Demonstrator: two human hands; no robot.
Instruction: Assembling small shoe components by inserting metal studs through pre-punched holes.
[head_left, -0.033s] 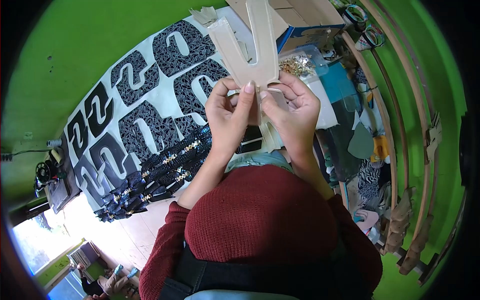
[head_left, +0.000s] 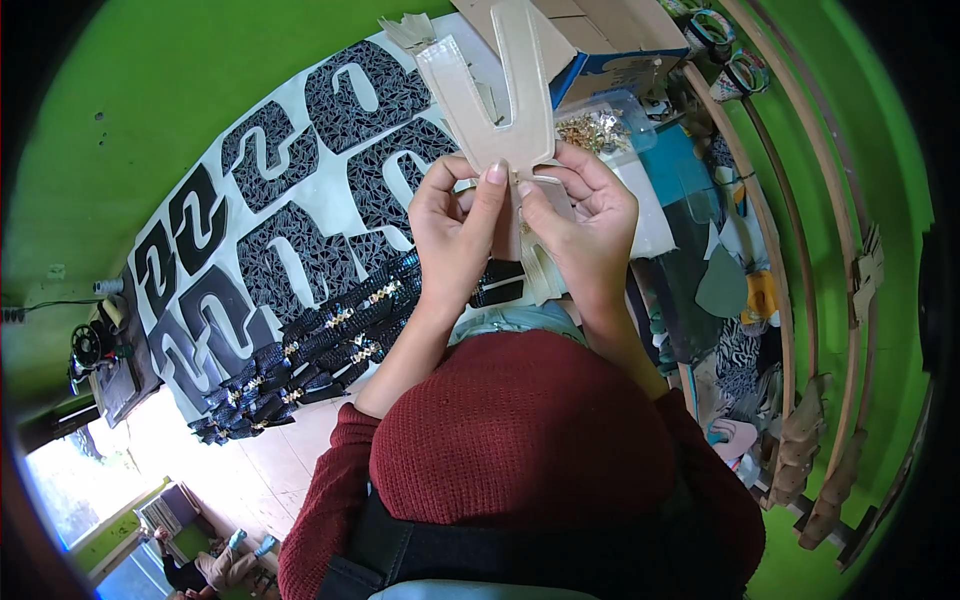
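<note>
Between both hands is a beige, stitched U-shaped shoe upper, its two long arms pointing away from me. My left hand pinches it near the base, thumb on top and fingers curled beneath. Close beside it, my right hand grips the same base with thumb and bent fingers. A tiny gold-coloured fitting shows between the thumbs; how it is fixed is too small to tell. More beige material hangs or lies below the hands. The fingertips under the upper are hidden.
Black patterned cut pieces lie on a white sheet at left, with black straps bearing gold trim nearer me. A clear tray of gold fittings and a cardboard box stand beyond my right hand. Wooden rails run along the right.
Both hands and the beige shoe upper have shifted very slightly to the left. The grip looks the same.
</note>
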